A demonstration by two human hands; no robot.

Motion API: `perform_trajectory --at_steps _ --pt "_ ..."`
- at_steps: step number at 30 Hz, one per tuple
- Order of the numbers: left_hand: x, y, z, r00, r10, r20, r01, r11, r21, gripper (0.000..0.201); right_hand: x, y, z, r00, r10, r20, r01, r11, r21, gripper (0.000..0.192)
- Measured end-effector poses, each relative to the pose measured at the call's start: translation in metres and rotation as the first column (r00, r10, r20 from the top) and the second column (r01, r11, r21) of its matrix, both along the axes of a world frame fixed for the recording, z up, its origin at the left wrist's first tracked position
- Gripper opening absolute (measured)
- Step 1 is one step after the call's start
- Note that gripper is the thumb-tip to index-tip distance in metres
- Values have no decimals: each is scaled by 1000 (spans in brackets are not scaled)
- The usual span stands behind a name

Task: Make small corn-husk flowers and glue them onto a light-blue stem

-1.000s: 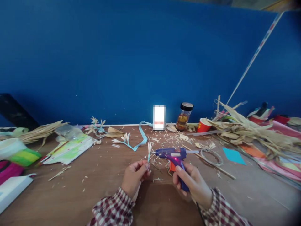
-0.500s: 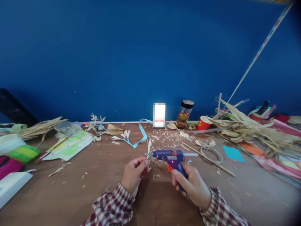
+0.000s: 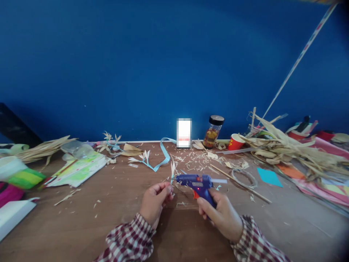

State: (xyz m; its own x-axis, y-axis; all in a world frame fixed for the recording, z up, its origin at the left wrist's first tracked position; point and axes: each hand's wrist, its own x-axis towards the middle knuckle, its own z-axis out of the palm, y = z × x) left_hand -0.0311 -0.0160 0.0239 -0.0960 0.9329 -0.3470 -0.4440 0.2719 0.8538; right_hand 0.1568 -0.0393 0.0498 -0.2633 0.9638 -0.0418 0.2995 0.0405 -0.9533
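Pinching a thin pale-blue stem topped w/ a cream straw-leaf tuft (image 3: 172, 171), the left hand (image 3: 156, 199) has thumb & forefinger pressed together on the stem's lower end, other fingers curled in. Stem's long axis stands nearly upright, tuft at top, just above the fingertips.

Right hand (image 3: 220, 214) is wrapped round the grip of a blue hot-glue gun w/ orange trigger (image 3: 197, 183), fingers closed on the handle; a red light shows on its side. Gun's long axis runs roughly level, left-right, clear glue stick poking out the back toward the right. Nozzle points left & sits touching or just beside the stem, right below the tuft; can't tell if there's real contact. So the stem lies directly left of the nozzle, between the two hands, w/ the left hand nearer it. The two axes cross at about a right angle.

Both hands hover just over the brown wooden tabletop (image 3: 114, 218), near its middle. Plaid red-white sleeves cover both wrists.

Round about: scattered straw shavings (image 3: 195, 160) beyond the gun, a pale-blue ribbon strip (image 3: 163, 156) w/ more straw tufts further back-left, a coiled ring of wire or cord (image 3: 244, 177) to the right, a dark-lidded glass jar (image 3: 214, 131) & red paper cup (image 3: 235, 142) by the blue wall, dried corn-husk pile (image 3: 289, 153) far right.
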Motion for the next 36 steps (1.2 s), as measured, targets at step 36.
perform_trajectory --at_steps 36 --pt "-1 0 7 1000 29 9 -29 999 -15 22 106 4 13 662 -592 459 123 690 713 40"
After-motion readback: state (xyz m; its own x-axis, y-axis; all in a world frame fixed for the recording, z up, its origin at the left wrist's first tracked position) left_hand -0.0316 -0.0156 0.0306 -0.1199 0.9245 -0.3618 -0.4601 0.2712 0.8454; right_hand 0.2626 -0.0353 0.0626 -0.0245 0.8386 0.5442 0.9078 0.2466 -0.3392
